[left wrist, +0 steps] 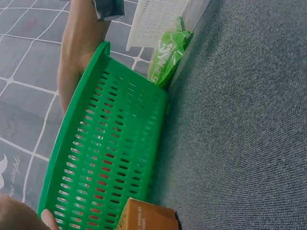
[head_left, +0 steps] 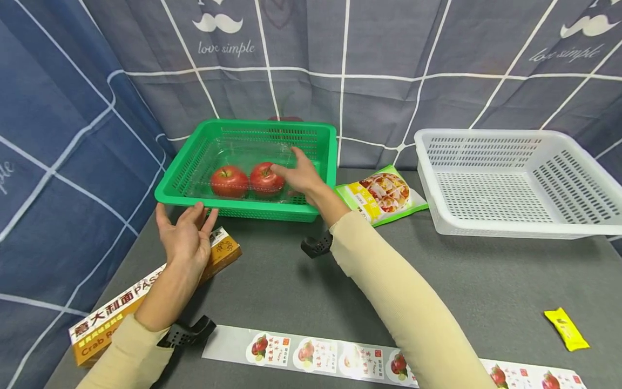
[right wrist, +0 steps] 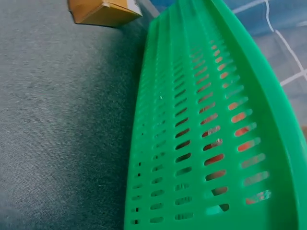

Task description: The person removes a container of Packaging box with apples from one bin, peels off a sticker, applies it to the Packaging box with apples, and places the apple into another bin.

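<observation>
Two red apples [head_left: 229, 181] sit side by side in a clear plastic box [head_left: 243, 148], which lies inside the green basket [head_left: 311, 213]. My right hand [head_left: 303, 175] reaches over the basket's right side and holds the right end of the box, thumb beside the right-hand apple. Its lower fingers are mostly hidden. With fingers spread and palm up, my left hand [head_left: 184, 237] touches the basket's front left rim; a fingertip [left wrist: 48, 218] shows against it in the left wrist view. Under the left forearm lies a long pasta box [head_left: 119, 313]. Green slotted basket wall [right wrist: 192, 120] fills the right wrist view.
A green and yellow food packet [head_left: 381, 195] leans between the green basket and a white basket [head_left: 437, 216]. A strip of apple labels [head_left: 228, 341] runs along the front, partly under the right sleeve. At right lies a small yellow packet [head_left: 566, 328]. Curtains hang behind and left.
</observation>
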Motion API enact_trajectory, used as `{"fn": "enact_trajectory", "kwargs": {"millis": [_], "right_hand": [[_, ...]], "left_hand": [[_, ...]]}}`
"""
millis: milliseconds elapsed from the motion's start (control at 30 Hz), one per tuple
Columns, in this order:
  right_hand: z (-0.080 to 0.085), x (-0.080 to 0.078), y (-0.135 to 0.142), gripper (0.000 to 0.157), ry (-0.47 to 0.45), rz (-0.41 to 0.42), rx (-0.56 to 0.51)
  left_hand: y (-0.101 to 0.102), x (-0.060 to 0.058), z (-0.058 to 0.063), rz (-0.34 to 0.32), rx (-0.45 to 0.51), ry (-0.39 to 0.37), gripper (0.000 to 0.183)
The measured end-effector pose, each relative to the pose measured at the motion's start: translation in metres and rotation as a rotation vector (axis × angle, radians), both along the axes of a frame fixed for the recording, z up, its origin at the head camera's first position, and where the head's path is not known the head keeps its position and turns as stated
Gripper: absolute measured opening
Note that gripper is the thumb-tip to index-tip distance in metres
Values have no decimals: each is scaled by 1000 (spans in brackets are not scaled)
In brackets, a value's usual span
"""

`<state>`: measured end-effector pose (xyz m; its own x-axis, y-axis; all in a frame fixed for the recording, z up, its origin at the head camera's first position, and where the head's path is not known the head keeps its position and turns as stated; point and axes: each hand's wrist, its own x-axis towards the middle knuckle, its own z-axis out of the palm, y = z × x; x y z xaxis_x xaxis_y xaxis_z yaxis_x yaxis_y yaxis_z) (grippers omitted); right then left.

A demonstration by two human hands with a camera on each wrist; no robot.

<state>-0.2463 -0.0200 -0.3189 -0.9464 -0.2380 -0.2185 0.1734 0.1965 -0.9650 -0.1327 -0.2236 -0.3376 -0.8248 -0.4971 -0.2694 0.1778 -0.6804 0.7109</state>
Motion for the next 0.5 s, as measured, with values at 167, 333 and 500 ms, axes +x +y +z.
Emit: {"fn": "enact_trajectory", "kwargs": {"millis": [167, 333, 500], "right_hand": [[-1, -3, 1, 100, -134, 29, -12], [1, -3, 1, 113, -268, 118, -35], [0, -4, 2, 110, -291, 100, -75]], "left_hand": [[-1, 1, 1, -6, 4, -14, 92], [-3, 2, 3, -15, 0, -18, 92], [-3, 1, 2, -16, 20, -20, 95]]}}
